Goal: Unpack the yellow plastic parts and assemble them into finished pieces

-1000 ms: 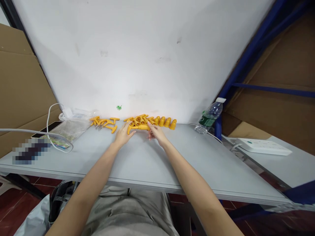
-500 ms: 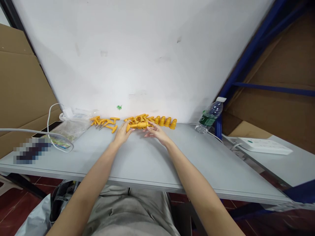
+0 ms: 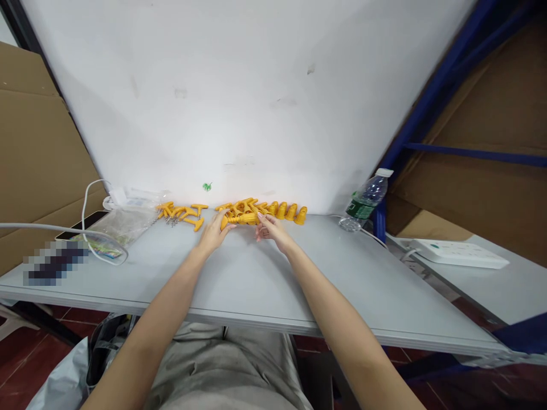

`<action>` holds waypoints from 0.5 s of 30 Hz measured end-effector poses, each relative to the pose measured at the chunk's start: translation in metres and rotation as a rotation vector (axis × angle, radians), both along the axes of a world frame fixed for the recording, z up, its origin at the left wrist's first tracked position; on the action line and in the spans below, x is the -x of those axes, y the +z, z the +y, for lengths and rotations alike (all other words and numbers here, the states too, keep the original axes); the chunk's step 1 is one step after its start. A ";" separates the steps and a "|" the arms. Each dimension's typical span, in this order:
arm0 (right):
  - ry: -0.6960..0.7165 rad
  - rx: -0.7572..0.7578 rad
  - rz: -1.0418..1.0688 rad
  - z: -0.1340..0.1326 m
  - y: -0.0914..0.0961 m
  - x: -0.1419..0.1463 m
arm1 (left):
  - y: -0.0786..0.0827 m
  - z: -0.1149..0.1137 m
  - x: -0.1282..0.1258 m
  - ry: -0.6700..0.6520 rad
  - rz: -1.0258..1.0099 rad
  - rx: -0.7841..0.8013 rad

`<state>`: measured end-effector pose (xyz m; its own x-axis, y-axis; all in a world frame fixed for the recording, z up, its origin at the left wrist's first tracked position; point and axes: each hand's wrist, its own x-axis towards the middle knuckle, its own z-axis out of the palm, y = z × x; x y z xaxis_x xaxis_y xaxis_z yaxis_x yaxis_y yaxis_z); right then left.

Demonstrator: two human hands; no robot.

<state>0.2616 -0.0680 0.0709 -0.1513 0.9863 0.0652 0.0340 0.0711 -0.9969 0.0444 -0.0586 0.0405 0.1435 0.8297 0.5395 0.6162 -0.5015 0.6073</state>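
Observation:
My left hand (image 3: 213, 232) is closed around the handle end of a yellow plastic T-handled piece (image 3: 243, 218), which lies level between my hands. Its shaft looks ringed near the left and leads into a ribbed cylinder on the right. The thumb and fingertips of my right hand (image 3: 271, 229) pinch the cylinder's right end, and its lower fingers curl beneath. Just behind, a row of yellow T-handled pieces (image 3: 248, 203) lies against the white panel. Several yellow ribbed cups (image 3: 291, 212) stand to the right of it.
Left of my hands lie more yellow T-handles (image 3: 194, 224) with small metal bits. Beyond them are a clear plastic bag (image 3: 128, 225), a looped white cable (image 3: 85, 228) and a dark flat device. A plastic bottle (image 3: 363, 202) leans at the right; a white power strip (image 3: 459, 253) sits farther right.
My right hand has shifted slightly right and its fingers have curled in more around the cylinder's end. The yellow piece has tilted a little; my left hand has barely moved.

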 end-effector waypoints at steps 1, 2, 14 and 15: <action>0.001 -0.007 -0.002 0.000 0.001 -0.001 | 0.000 0.000 0.000 0.003 0.005 -0.002; 0.009 -0.019 0.004 -0.001 0.002 -0.003 | 0.000 0.000 0.000 0.006 0.013 -0.006; 0.014 -0.064 0.018 0.003 -0.003 -0.004 | 0.000 -0.001 -0.001 0.033 0.035 -0.012; 0.013 -0.064 0.018 0.003 -0.003 -0.004 | 0.000 -0.001 0.000 0.031 0.034 -0.011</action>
